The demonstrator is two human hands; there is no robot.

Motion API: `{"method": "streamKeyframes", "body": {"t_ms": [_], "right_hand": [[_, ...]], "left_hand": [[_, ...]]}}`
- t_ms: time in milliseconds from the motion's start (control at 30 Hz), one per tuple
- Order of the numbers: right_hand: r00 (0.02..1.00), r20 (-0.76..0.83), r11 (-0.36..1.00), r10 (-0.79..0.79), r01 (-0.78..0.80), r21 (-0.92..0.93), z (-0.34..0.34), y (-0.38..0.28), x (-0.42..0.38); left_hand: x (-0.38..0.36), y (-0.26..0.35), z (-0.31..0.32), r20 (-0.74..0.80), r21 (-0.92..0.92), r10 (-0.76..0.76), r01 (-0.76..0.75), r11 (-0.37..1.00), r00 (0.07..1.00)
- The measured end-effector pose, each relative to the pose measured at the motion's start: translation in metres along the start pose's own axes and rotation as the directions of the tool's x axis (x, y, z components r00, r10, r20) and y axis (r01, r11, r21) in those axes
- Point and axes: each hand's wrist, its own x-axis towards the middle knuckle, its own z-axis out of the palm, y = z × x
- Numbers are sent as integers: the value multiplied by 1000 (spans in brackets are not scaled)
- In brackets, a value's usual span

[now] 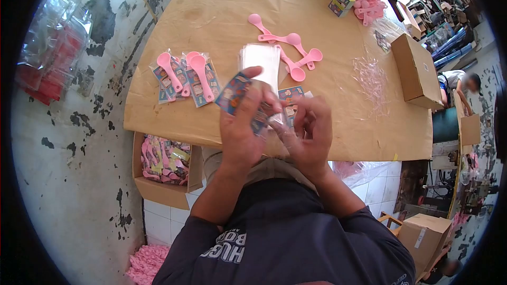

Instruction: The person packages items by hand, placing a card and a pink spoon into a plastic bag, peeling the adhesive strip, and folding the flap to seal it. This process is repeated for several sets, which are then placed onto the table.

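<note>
My left hand [244, 126] is closed on a printed card [232, 94], blue with colourful pictures, held tilted above the table's near edge. Close beside it, my right hand [310, 132] has its fingers curled at a clear plastic bag [280, 122], partly blurred between the two hands. Just beyond them lies a stack of clear plastic bags [261, 63]. Another printed card [291, 99] rests on the table, partly covered by my right hand. Several loose pink measuring spoons [293, 40] lie past the stack. To the left are printed cards in clear bags with pink spoons [198, 68] on top.
Brown paper covers the table [211, 10]. Plastic strips [372, 84] and a cardboard box [416, 71] are on the right. A small printed box [341, 3] stands by pink spoons [368, 6]. Below left, a carton [161, 183] holds packed spoons. Another person [458, 80] is far right.
</note>
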Motion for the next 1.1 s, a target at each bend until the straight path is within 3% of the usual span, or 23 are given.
{"method": "streamKeyframes", "body": {"t_ms": [33,67,167,233,267,300,367,400,433,467,500,533,567,600,633,667,700,767,800,867,900,1000,1100], "right_hand": [[980,124,958,-158,183,-220,-9,-1,0],[949,209,942,-237,277,-190,-17,5,1],[932,339,964,-127,197,-181,-38,-20,14],[924,363,983,-122,164,-86,-68,-14,27],[893,443,983,75,-140,116,-81,-25,40],[800,554,854,232,-440,277,-94,-31,53],[694,712,788,108,-496,364,-114,-20,86],[696,710,793,105,-490,363,-112,-13,102],[763,582,957,279,-269,-107,-111,-3,116],[857,386,808,341,-58,-586,-110,7,127],[860,389,809,330,-45,-586,-113,23,135],[893,446,509,67,354,-785,-120,42,138],[802,578,29,-149,588,-808,-123,52,143],[798,583,31,-152,594,-804,-110,44,150],[895,444,285,41,415,-864,-88,28,156],[910,319,479,264,164,-863,-68,20,161],[912,318,482,259,163,-861,-56,23,166],[845,516,453,140,409,-792,-36,39,181],[848,513,454,132,408,-792,-25,51,187],[730,680,460,-71,629,-627,-6,78,195],[736,673,462,-75,624,-630,1,86,198],[607,794,474,-26,707,-525,10,98,205],[610,792,471,-15,704,-532,7,99,207]], "left_hand": [[2,3,-6,-74,11,20,-19,1000,997],[5,9,-12,-127,-33,9,-14,999,992],[13,28,-40,-238,-130,39,-71,989,971],[15,38,-53,-212,-141,78,-109,984,974],[15,40,-55,-189,-150,120,-149,977,975],[14,41,-55,-186,-154,118,-148,977,975],[11,42,-55,-191,-135,111,-138,981,975],[10,41,-55,-184,-139,113,-140,980,976],[8,38,-54,-193,-118,99,-123,985,976],[7,37,-53,-200,-97,89,-110,989,976],[6,37,-51,-192,-100,99,-120,988,976],[3,37,-49,-187,-85,87,-105,991,979],[0,37,-48,-185,-69,75,-89,994,980],[-1,37,-47,-189,-68,81,-96,993,979],[-4,36,-46,-209,-47,74,-85,995,975],[-6,36,-45,-224,-25,66,-74,997,972],[-7,36,-44,-219,-21,69,-75,997,973],[-9,35,-42,-192,17,59,-57,998,980],[-10,35,-39,-185,23,61,-58,998,981],[-13,37,-35,-190,81,84,-69,994,978],[-14,38,-35,-184,86,80,-65,994,980],[-19,40,-38,-181,74,70,-57,996,981],[-20,40,-44,-212,94,85,-67,993,974]]}}
